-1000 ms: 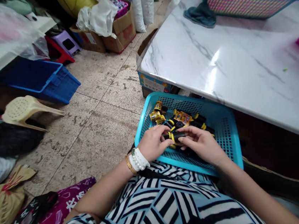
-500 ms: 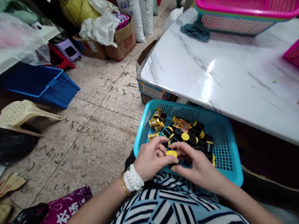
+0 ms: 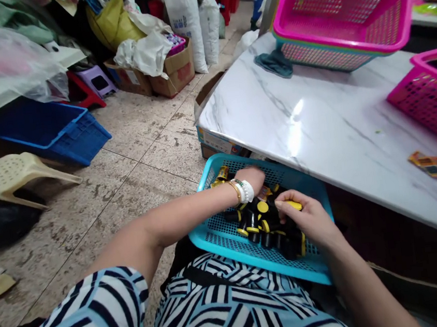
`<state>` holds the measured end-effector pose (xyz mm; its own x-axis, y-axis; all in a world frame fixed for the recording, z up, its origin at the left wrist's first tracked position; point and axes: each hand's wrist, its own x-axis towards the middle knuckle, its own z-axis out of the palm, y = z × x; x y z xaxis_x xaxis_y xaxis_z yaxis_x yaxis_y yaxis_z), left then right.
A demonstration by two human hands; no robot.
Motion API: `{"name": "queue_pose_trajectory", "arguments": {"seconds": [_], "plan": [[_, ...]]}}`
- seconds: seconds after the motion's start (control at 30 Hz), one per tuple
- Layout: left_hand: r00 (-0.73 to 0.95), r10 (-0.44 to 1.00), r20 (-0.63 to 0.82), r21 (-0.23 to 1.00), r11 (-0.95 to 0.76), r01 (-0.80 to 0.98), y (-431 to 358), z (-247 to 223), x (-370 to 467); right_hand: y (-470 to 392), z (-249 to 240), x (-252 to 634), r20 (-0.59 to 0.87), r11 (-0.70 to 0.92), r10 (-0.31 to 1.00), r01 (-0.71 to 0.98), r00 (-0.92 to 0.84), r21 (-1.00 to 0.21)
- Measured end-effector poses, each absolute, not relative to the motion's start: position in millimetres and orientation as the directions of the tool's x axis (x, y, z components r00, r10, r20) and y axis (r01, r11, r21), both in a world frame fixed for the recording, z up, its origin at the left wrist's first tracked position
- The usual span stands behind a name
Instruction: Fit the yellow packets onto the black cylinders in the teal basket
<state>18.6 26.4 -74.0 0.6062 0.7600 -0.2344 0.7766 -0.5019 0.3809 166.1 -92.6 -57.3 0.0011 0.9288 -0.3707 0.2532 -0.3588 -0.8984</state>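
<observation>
On my lap sits a light-blue plastic basket (image 3: pixel 227 248) holding several small black containers (image 3: pixel 252 219) with yellow lids. My right hand (image 3: pixel 308 219) is closed, thumb and fingers pinching a yellow-lidded container (image 3: pixel 294 205) above the basket's right side. My left hand (image 3: pixel 252 177) reaches across to the far part of the basket, beside an orange printed wrapper (image 3: pixel 264 192). Its fingers point down and away, blurred and hidden from me. Gold-yellow wrapped pieces (image 3: pixel 222 173) lie in the basket's far left corner.
A white marbled table (image 3: pixel 335 125) borders the basket's far and right sides. Stacked pink baskets (image 3: pixel 347 48), a dark cloth (image 3: pixel 275 64), another pink basket (image 3: pixel 422 95) and orange wrappers (image 3: pixel 434 165) are on it. To the left are a cream stool (image 3: pixel 12 174) and a blue crate (image 3: pixel 63 135).
My left hand has left the yellow-lidded container and moved forward into the basket's far part. My right hand has shifted right, keeping hold of the container. The view has moved slightly.
</observation>
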Motion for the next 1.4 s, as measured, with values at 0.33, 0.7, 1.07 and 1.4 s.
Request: {"name": "queue_pose_trajectory", "arguments": {"seconds": [0.33,0.7,1.07,1.4], "plan": [[0.624,0.746,-0.232,0.324,-0.545,0.773,35,-84,11,-87,-65,187,-0.251,-0.288,0.957,0.358,0.146,-0.888],[0.600,0.771,-0.213,0.347,-0.515,0.784,36,-80,1,-62,-62,184,-0.111,-0.204,0.975,0.568,0.194,-0.797],[0.546,0.821,-0.169,0.418,-0.442,0.794,26,-67,0,-13,-89,170,-0.100,0.079,0.988,0.943,-0.117,-0.323],[0.425,0.870,-0.251,0.821,-0.041,0.570,-49,-44,-50,-12,-99,165,-0.172,0.023,0.981,0.941,-0.085,-0.338]]}}
